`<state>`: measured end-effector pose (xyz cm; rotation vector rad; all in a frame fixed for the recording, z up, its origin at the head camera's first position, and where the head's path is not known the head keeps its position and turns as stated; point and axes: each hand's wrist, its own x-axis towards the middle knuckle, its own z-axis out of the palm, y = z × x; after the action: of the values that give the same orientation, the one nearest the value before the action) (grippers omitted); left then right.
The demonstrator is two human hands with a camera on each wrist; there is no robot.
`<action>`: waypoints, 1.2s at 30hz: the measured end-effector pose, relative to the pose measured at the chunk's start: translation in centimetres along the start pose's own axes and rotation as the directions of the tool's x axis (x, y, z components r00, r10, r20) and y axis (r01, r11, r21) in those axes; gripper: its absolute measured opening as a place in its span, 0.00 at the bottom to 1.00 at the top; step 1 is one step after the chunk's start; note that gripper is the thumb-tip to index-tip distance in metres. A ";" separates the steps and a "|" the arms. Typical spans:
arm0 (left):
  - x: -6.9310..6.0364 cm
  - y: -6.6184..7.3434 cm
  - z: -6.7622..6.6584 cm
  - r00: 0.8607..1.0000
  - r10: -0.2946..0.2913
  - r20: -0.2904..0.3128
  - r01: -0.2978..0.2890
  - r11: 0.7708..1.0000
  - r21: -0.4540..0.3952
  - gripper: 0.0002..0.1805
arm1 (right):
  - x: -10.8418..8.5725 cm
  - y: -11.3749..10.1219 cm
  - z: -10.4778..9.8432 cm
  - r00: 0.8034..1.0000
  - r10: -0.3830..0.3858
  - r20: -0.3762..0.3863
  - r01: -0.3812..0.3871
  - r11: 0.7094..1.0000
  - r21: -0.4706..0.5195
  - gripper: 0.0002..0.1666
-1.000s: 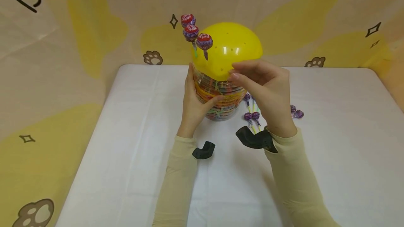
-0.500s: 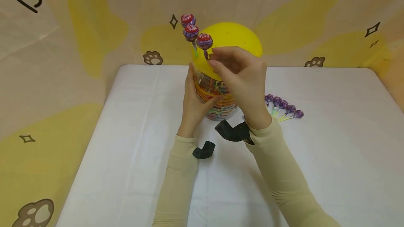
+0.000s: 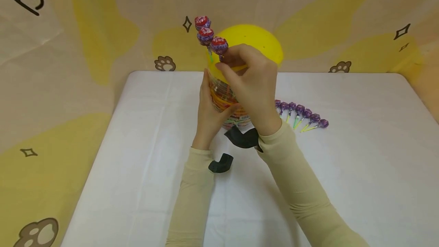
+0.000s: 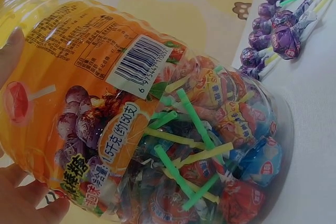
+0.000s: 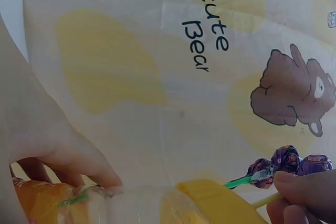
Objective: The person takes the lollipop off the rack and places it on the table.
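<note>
A clear ribbed jar (image 3: pixel 223 91) of wrapped lollipops, with an orange label (image 4: pixel 100 72), stands on the table under a domed yellow lid (image 3: pixel 255 35) with small holes. My left hand (image 3: pixel 210 115) grips the jar's left side, thumb across its front. Three purple-and-red lollipops stick up from the lid's left part. My right hand (image 3: pixel 253 83) pinches the nearest lollipop (image 3: pixel 219 45) just below its candy head. In the right wrist view its yellow stick (image 5: pixel 266 200) runs down to the lid; a green stick (image 5: pixel 239 182) stands beside it. The right hand hides much of the jar's front.
Several purple lollipops (image 3: pixel 299 109) lie fanned out on the white table (image 3: pixel 360 163), right of the jar; the left wrist view shows more lollipops (image 4: pixel 286 40) in front of them. A printed cloth backdrop (image 3: pixel 326 18) rises behind the table.
My right hand has moved left across the jar's lid to the nearest lollipop and now pinches it. The left hand has kept its hold on the jar.
</note>
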<state>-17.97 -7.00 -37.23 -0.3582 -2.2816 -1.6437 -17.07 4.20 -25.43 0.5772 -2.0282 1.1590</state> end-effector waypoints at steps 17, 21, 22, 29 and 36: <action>-0.1 -0.1 0.0 1.000 -0.003 0.009 0.003 1.000 -0.005 0.59 | 0.1 0.3 0.0 0.999 -0.041 -0.014 0.041 0.999 0.026 0.09; -0.1 0.0 0.0 1.000 -0.011 0.007 0.011 1.000 0.000 0.58 | 0.3 0.2 -0.2 0.998 -0.058 -0.008 0.058 0.995 0.076 0.09; -0.1 0.1 0.0 1.000 -0.013 0.007 0.013 1.000 0.002 0.58 | 0.3 0.2 -0.2 0.998 -0.062 -0.005 0.062 0.994 0.084 0.09; -0.1 0.1 0.0 1.000 -0.023 0.003 0.023 1.000 0.003 0.58 | 0.3 0.0 -0.9 0.998 -0.067 0.011 0.064 0.986 0.151 0.10; 0.0 0.3 0.0 0.998 -0.059 0.013 0.059 0.998 -0.012 0.57 | -0.8 0.6 -2.8 0.999 0.039 -0.012 -0.034 0.958 0.284 0.09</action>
<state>-17.80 -6.94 -36.94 -0.3076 -2.3125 -1.6892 -15.90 6.93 -25.44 0.6692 -1.8767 1.4866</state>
